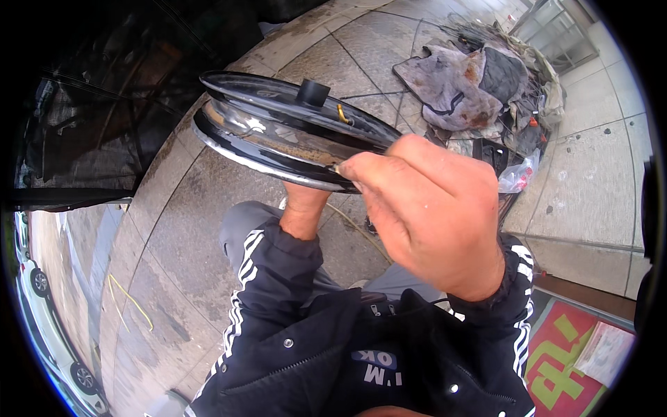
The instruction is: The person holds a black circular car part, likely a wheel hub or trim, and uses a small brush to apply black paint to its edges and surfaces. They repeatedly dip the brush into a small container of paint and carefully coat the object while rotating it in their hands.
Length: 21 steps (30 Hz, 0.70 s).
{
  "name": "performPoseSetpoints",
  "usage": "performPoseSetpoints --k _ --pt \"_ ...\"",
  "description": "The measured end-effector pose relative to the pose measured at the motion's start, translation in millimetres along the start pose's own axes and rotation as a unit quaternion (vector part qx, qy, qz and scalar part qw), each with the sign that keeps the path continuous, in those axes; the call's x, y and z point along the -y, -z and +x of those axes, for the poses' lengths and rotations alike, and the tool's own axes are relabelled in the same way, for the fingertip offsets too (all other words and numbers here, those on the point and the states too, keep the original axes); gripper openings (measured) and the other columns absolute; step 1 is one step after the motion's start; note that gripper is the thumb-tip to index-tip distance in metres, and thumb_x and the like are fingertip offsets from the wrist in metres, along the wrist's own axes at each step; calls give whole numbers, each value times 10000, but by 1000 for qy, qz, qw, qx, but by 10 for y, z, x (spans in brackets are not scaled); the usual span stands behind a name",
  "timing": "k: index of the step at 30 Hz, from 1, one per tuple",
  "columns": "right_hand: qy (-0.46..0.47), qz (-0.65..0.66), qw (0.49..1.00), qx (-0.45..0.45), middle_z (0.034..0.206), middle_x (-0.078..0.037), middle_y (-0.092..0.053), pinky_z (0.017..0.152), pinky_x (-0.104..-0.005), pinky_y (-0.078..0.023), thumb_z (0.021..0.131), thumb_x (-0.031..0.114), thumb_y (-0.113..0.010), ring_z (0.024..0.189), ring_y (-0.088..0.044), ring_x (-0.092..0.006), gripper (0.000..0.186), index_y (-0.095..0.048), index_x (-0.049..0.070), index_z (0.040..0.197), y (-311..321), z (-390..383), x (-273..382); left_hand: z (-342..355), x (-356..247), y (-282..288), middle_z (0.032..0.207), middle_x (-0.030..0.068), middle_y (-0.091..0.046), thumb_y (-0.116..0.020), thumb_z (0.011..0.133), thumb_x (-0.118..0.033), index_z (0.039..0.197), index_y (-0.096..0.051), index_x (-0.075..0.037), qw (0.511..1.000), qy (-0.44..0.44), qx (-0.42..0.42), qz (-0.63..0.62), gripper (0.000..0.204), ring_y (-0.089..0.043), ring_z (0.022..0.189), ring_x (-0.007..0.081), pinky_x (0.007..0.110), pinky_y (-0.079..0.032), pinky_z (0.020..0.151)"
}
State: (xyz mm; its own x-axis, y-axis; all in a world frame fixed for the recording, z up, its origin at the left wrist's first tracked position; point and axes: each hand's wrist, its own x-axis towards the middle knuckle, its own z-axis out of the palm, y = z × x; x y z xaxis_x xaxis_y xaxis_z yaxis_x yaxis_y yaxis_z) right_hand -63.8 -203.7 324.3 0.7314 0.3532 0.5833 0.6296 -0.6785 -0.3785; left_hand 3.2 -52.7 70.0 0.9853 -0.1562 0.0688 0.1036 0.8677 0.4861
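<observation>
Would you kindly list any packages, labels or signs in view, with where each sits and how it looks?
Floor sign: lower right, red with large yellow-green shapes.
Paper sheet: lying on the sign's right part, pale rectangle.
Jacket patch: chest, bottom centre, small blue rectangle.
Plastic bag: right, beside the rag pile, clear, crumpled.

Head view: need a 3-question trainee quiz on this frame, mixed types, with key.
1. True or false: the wheel rim lies flat on the pavement.
2. Which hand pinches the rim's near edge with its fingertips? A. left hand B. right hand C. neither
3. Fill in: the pile of dirty rags lies on the ground to the person's upper ____.

Key:
1. False; it is held up in the air, tilted, with the left hand under it.
2. B
3. right
</observation>
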Motion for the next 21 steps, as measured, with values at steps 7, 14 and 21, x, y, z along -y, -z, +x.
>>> performPoseSetpoints --k 7,14,21 --pt "-25 -31 998 51 770 -77 -620 526 -354 -476 709 -60 -788 618 -638 -259 266 -733 30 953 99 -97 -58 3 -99 -109 1376 136 -602 -560 1081 -297 1438 -471 -35 998 -4 -17 53 453 -615 1199 257 418 -544 1022" --pt "-1 17 1000 10 754 -71 -624 518 -345 -473 701 -65 -792 599 -627 -251 286 -745 47 961 -14 5 83 -77 -199 -264 1371 133 -604 -562 1080 -301 1435 -475 -36 996 -5 -26 83 452 -616 1195 256 418 -547 1019" --pt "-4 10 1000 4 748 -74 -624 517 -345 -473 711 -60 -796 586 -620 -254 269 -746 44 954 0 -35 122 -95 -269 -290 1366 130 -605 -564 1079 -305 1432 -479 -38 995 -8 -28 95 451 -618 1191 255 417 -549 1016"
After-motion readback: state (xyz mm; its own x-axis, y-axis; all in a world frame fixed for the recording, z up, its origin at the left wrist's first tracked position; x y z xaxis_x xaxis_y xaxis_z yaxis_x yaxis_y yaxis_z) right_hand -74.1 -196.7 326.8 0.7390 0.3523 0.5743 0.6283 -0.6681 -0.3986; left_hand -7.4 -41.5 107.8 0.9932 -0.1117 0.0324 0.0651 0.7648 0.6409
